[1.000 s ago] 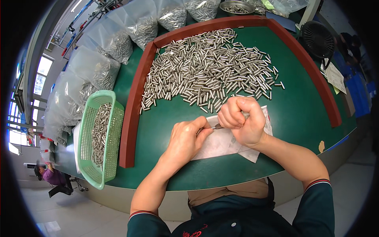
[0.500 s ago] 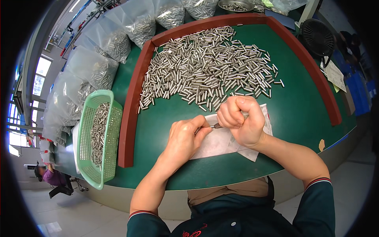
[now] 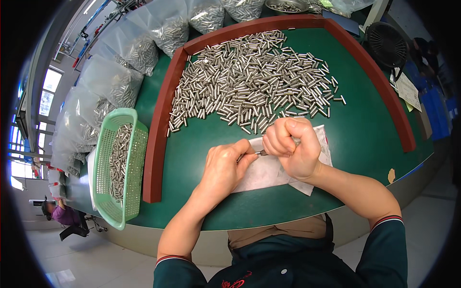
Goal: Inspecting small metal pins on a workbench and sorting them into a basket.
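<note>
I see my left hand (image 3: 222,168) pinching one end of a small silver metal pin (image 3: 260,153); my right hand (image 3: 292,146) fists the other end, above a white cloth (image 3: 269,169) on the green surface (image 3: 365,134). Beyond both grips lies a heap of silver pins (image 3: 249,81).

Left hand (image 3: 224,165) pinches one small metal pin (image 3: 260,153) at its fingertips, tip meeting the right hand (image 3: 292,146), which is curled into a fist; both sit over a white cloth (image 3: 269,170) on the green table (image 3: 365,125). Big pile of metal pins (image 3: 254,81) just beyond the hands, inside a red-brown border (image 3: 158,139). Green mesh basket (image 3: 103,163) of pins well left of the left hand, clear bags of pins (image 3: 115,81) beyond it.
</note>
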{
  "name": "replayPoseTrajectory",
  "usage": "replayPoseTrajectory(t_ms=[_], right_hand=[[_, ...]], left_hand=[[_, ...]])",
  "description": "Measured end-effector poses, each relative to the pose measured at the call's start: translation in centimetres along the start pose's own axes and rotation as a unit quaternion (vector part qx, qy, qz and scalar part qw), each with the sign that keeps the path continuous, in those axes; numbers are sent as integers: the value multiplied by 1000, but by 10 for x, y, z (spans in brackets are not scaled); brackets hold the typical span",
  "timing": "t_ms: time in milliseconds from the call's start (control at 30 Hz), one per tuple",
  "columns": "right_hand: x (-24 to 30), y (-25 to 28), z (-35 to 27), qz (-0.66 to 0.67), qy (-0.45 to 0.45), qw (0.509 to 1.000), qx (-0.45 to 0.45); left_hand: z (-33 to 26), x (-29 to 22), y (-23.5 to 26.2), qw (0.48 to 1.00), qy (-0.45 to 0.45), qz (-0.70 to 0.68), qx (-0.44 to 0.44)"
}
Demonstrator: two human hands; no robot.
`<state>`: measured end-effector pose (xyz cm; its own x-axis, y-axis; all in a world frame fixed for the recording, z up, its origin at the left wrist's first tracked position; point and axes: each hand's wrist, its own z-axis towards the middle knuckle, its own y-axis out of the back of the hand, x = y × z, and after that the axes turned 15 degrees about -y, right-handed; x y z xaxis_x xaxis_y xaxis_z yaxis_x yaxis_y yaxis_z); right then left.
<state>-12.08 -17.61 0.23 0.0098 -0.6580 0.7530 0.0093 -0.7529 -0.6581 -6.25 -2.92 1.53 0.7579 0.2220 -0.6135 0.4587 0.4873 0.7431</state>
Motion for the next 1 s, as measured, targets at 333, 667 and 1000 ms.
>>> replayPoseTrajectory(t_ms=[333, 667, 1000], right_hand=[[-2, -9, 1, -99, 13, 995, -30], [-1, -4, -4, -80, 8, 997, -14], [4, -5, -3, -56, -21, 998, -7]], left_hand=[[2, 5, -3, 1000, 12, -21, -12], [1, 15, 20, 828, 175, -527, -82], [4, 32, 14, 639, 185, -740, -103]])
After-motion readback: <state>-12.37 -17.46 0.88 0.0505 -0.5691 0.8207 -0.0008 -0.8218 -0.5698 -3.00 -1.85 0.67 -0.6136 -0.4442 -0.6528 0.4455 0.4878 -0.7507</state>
